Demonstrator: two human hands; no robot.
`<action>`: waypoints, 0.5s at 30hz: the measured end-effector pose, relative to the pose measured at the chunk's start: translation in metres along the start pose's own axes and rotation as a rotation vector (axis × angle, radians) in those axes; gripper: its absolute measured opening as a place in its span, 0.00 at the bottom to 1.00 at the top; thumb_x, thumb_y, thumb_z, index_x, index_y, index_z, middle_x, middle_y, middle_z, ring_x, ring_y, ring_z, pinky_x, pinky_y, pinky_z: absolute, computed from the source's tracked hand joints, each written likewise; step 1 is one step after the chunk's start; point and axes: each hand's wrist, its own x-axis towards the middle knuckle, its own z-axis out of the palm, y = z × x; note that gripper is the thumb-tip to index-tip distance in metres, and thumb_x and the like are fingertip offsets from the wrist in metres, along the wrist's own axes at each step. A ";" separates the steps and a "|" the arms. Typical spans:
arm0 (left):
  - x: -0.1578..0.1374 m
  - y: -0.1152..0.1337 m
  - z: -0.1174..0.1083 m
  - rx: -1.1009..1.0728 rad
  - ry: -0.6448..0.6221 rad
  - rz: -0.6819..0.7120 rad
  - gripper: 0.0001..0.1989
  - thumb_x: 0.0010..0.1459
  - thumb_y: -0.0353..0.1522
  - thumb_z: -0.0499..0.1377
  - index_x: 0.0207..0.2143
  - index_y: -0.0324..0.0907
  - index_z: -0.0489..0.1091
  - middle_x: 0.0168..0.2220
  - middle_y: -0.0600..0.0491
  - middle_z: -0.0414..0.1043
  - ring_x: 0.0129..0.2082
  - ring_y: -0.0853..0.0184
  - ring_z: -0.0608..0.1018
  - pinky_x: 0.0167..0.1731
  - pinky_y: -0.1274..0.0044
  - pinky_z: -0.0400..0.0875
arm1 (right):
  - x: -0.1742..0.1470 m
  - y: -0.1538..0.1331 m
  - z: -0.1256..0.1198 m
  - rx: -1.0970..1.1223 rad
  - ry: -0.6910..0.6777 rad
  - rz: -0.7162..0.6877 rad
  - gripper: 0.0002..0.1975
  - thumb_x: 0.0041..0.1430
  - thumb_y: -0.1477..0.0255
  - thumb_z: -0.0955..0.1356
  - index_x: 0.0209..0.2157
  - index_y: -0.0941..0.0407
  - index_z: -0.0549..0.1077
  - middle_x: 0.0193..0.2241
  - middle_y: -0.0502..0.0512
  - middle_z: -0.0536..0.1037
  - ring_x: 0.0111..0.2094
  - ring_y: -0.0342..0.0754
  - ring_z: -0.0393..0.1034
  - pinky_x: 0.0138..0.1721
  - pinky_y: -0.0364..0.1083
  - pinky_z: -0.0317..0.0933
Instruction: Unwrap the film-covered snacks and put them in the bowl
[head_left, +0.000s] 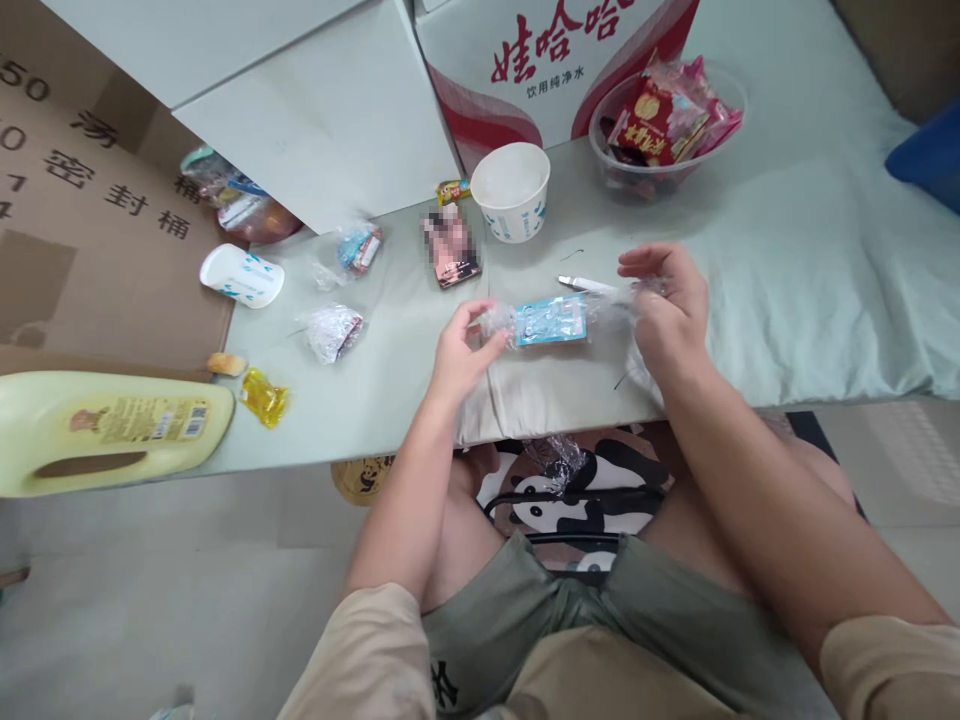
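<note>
The fingers (493, 350) of the left hand (456, 362) are partly parted, thumb opposite forefinger, curved around one bunched end of clear film (606, 306). The right hand (675, 305) pinches the film's other end between thumb and bent forefinger, another finger reaching out to the left. A blue packet (552, 320) lies in the film between the two hands, above the near part of the worktop (397, 395); whether it touches the cloth cannot be told.

On the far side stands a white and red printed box (540, 100). A pale yellow bottle (202, 425) lies at the near left. At the far right a clear bowl (731, 105) holds red and pink packets (664, 110). Left of it stands a white tub (510, 192), and a smaller white cup (241, 277) lies tipped over farther left. A yellow wrapper (265, 398) rests near the bottle. Just beyond the blue packet, a slim white tool (581, 284) runs toward the right hand, its right end covered.
</note>
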 end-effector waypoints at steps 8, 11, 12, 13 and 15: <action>0.002 0.006 -0.007 -0.047 0.267 -0.042 0.17 0.46 0.21 0.55 0.38 0.45 0.70 0.27 0.59 0.67 0.24 0.72 0.70 0.26 0.79 0.64 | -0.003 -0.006 -0.001 0.053 0.036 -0.020 0.10 0.48 0.73 0.63 0.34 0.53 0.72 0.29 0.52 0.75 0.33 0.50 0.71 0.38 0.52 0.66; 0.002 0.006 -0.011 -0.048 0.329 -0.128 0.12 0.46 0.21 0.53 0.30 0.43 0.71 0.24 0.59 0.62 0.21 0.72 0.65 0.22 0.80 0.58 | 0.000 -0.002 -0.001 -0.072 0.106 0.034 0.07 0.48 0.78 0.63 0.30 0.53 0.69 0.29 0.52 0.74 0.33 0.48 0.71 0.40 0.52 0.66; 0.002 0.006 -0.013 -0.038 0.355 -0.153 0.10 0.47 0.21 0.53 0.28 0.43 0.70 0.22 0.58 0.60 0.21 0.72 0.64 0.22 0.80 0.56 | 0.002 0.000 0.000 -0.066 0.125 0.046 0.07 0.49 0.78 0.62 0.30 0.54 0.68 0.29 0.52 0.75 0.34 0.48 0.72 0.40 0.52 0.66; 0.002 0.005 -0.014 -0.024 0.380 -0.167 0.09 0.48 0.22 0.53 0.26 0.43 0.69 0.21 0.58 0.59 0.21 0.72 0.63 0.22 0.79 0.55 | 0.003 0.001 -0.001 -0.052 0.151 0.057 0.08 0.50 0.79 0.61 0.30 0.54 0.68 0.30 0.53 0.75 0.36 0.49 0.73 0.41 0.52 0.67; 0.003 0.003 -0.019 0.015 0.409 -0.160 0.07 0.50 0.23 0.53 0.25 0.43 0.68 0.23 0.57 0.62 0.23 0.70 0.66 0.24 0.79 0.59 | 0.003 0.002 -0.002 -0.042 0.186 0.072 0.09 0.54 0.79 0.59 0.31 0.53 0.67 0.32 0.56 0.75 0.39 0.49 0.74 0.41 0.52 0.67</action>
